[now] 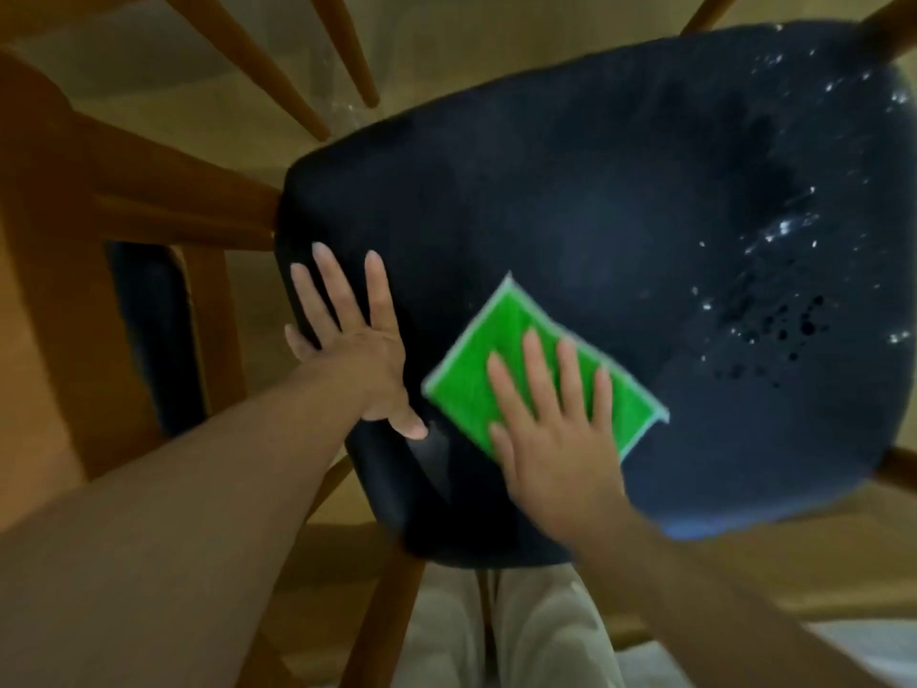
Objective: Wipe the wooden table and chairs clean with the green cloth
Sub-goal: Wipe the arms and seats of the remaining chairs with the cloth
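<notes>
Lying flat beneath right hand [551, 439]: green cloth [501, 350]

Both forearms are bare, with no sleeve visible up to the frame edge; the left hand [357, 350] and the right hand [556, 439] carry no ring, watch or glove; the nails are short and plain; the legs wear light, cream-coloured trousers [521, 633].
</notes>
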The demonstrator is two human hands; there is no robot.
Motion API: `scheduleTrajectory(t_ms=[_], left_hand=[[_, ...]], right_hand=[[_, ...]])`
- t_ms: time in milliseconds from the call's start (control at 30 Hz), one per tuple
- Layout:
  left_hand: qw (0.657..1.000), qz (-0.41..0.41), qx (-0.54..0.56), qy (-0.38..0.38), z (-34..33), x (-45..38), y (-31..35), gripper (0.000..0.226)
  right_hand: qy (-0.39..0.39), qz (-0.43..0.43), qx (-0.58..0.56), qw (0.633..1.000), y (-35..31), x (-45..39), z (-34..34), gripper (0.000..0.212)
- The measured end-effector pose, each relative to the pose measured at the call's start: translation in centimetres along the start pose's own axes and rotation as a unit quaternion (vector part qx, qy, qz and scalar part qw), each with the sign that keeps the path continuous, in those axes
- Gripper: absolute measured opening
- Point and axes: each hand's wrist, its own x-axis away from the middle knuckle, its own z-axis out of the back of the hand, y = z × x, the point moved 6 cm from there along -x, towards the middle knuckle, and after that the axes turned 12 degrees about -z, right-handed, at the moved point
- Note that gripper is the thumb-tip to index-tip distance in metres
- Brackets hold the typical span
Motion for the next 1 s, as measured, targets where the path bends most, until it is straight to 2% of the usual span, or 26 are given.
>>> scheduleTrajectory(t_ms=[100,200,367,433,533,767,900,1000], left_hand=[[1.000,0.008,-0.002,-0.017,-0.1,-0.3,-0.1,0.170],[1.000,0.009,-0.004,-0.019,-0.2,-0.5,-0.1,0.170],[1.000,0.019,-0.012,-0.005,-0.4,-0.9,-0.2,0.171],[1.000,0.016,-0.014,-0.004,-0.3,-0.7,-0.1,0.171],[1.000,0.014,-0.018,-0.011,-0.2,-0.6,0.0,0.169],[1.000,0.010,-0.012,-0.007,-0.1,-0.2,0.0,0.170],[1.000,0.014,-0.011,-0.015,-0.2,-0.8,-0.1,0.170],[1.000,0.017,-0.009,-0.015,-0.4,-0.9,-0.1,0.170]], right_hand=[[-0.011,0.054,0.028,0.998,0.4,1.9,-0.7,0.061],[-0.001,0.054,0.018,0.998,0.1,-2.7,1.0,0.059],[0.061,-0.097,-0.038,0.993,0.5,-18.1,6.4,0.057],[0.075,-0.161,-0.057,0.982,0.9,-21.8,7.8,0.056],[0.080,-0.157,-0.064,0.982,0.2,-19.9,7.0,0.058],[0.007,-0.009,-0.003,1.000,-1.5,-2.0,0.5,0.059],[0.023,0.024,0.003,0.999,-1.7,-6.1,2.1,0.057],[0.077,-0.064,-0.046,0.994,-2.3,-15.6,5.3,0.057]])
